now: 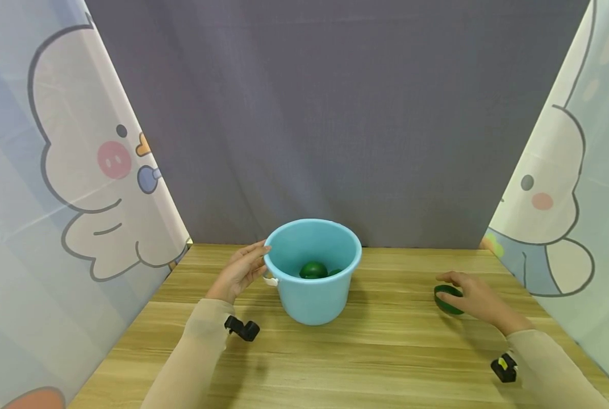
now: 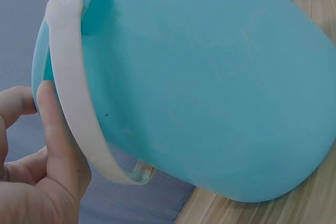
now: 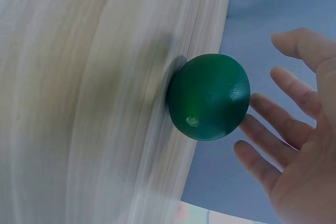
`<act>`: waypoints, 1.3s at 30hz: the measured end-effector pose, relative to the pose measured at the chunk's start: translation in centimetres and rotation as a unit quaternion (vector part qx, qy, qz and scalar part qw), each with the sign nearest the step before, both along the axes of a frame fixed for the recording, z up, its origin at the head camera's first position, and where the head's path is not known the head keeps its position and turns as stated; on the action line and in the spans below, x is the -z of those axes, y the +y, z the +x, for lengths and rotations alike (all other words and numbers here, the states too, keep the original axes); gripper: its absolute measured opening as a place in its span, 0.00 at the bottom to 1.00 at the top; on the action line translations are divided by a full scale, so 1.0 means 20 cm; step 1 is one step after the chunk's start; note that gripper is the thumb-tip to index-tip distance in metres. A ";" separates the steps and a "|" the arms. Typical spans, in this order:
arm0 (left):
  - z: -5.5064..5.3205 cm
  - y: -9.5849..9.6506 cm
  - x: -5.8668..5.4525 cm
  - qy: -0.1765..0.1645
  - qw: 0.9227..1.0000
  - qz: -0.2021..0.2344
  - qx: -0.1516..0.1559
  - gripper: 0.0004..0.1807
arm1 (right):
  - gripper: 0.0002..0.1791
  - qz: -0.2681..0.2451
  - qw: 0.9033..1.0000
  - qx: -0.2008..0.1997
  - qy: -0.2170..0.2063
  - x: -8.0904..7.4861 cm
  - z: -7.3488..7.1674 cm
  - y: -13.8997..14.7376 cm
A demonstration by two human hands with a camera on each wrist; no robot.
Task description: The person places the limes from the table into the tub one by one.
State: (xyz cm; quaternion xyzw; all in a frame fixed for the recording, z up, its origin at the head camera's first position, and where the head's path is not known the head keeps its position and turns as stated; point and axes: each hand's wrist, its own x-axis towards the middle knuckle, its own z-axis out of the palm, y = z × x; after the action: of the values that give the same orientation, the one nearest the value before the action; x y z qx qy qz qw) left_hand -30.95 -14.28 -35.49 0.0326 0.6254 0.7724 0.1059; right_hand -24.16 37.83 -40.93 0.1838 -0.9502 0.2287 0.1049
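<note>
A light blue bucket (image 1: 312,301) stands upright on the wooden table, with green limes (image 1: 313,270) at its bottom. My left hand (image 1: 240,271) holds the bucket's left rim, thumb and fingers on either side of it, as the left wrist view shows near the white handle (image 2: 79,87). Over on the right, a single green lime (image 3: 210,98) rests on the tabletop. My right hand (image 1: 475,296) is right beside and over that lime, fingers spread and loosely bent; fingertips reach its surface in the right wrist view.
The wooden table (image 1: 386,358) reaches back to a dark grey cloth (image 1: 325,125). Cartoon-printed curtains (image 1: 95,227) hang along both sides. A black wrist mount (image 1: 242,328) is on each sleeve.
</note>
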 end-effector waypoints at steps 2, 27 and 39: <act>0.00 0.00 0.00 -0.001 1.000 -0.001 -0.001 0.31 | 0.26 0.002 1.000 0.002 -0.001 0.00 0.00 0.00; 0.00 -0.01 0.00 0.005 1.000 -0.006 0.004 0.32 | 0.35 0.001 0.998 0.030 -0.046 0.11 -0.05 0.05; 0.00 0.00 0.00 -0.002 1.000 -0.007 -0.006 0.30 | 0.38 0.001 0.997 0.039 -0.072 0.10 -0.05 0.05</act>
State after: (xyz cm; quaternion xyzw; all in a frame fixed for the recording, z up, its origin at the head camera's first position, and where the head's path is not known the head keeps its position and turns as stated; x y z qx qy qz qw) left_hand -30.97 -14.26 -35.47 0.0271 0.6307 0.7687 0.1029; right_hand -25.25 38.78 -42.90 0.1301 -0.9619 0.2364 0.0445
